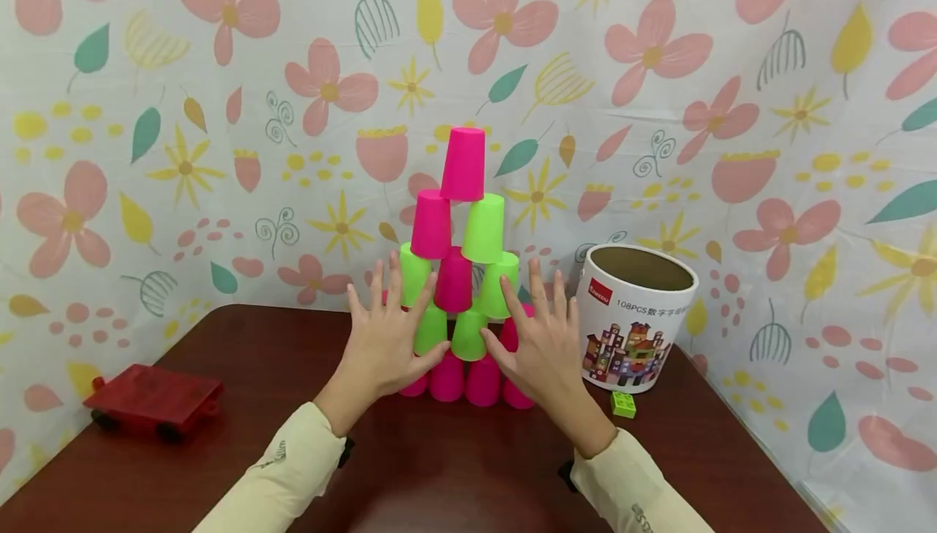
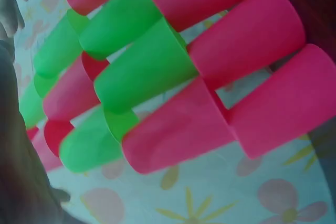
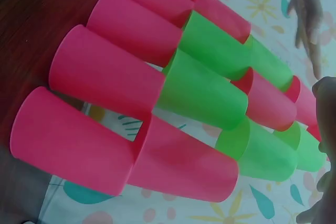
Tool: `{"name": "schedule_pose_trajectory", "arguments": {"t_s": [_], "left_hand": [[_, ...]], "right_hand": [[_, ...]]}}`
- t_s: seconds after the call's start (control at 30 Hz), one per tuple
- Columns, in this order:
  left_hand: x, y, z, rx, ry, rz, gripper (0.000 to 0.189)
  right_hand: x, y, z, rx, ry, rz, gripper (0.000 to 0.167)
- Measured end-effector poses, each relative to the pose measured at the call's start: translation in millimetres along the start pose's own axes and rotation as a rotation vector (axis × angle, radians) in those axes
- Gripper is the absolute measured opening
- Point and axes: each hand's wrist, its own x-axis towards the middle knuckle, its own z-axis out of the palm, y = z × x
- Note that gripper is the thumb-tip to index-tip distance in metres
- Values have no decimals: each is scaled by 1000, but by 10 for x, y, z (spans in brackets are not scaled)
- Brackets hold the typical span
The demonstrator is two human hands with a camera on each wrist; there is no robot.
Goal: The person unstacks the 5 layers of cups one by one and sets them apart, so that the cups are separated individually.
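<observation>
Pink and green plastic cups stand upside down in a tiered pyramid at the middle of the table, with one pink cup at its peak. Below it sit a pink cup and a green cup side by side. My left hand is raised before the pyramid's left side, fingers spread, palm towards the cups. On the right side my right hand mirrors it, thumb pointing inward. Neither hand holds anything. Both hide parts of the lower tiers; the bottom row of pink cups shows in the left wrist view.
A white printed bucket stands close to the pyramid's right, with a small lime-green block at its base. At the far left of the brown table is a red wheeled toy cart. A flowered curtain hangs behind.
</observation>
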Motion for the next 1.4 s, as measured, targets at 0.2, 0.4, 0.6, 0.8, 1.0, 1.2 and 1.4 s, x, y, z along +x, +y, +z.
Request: {"name": "schedule_pose_trajectory", "arguments": {"t_s": [0.2,0.4,0.6,0.8,1.0,1.2,1.4], "left_hand": [[-52,-164,-14,-144,-102,-8,90],[-139,-434,55,-262,-152,-60,88],[-289,-719,215,-389,-158,-143,82],[-373,-881,315,-501,-270,-170,59],[-444,-994,400,-583,-388,-203,47],[-491,-1063,458,-680,-374,-199,40],[-499,-1111,508,-692,-382,-212,41]], "right_hand": [[50,10,-91,147,-29,66,66],[83,9,-124,259,-10,95,61],[150,32,-187,382,-14,131,58],[280,105,-290,477,-15,138,57],[439,136,-337,536,25,132,53],[673,114,-438,616,62,114,51],[1002,74,-524,663,59,112,52]]}}
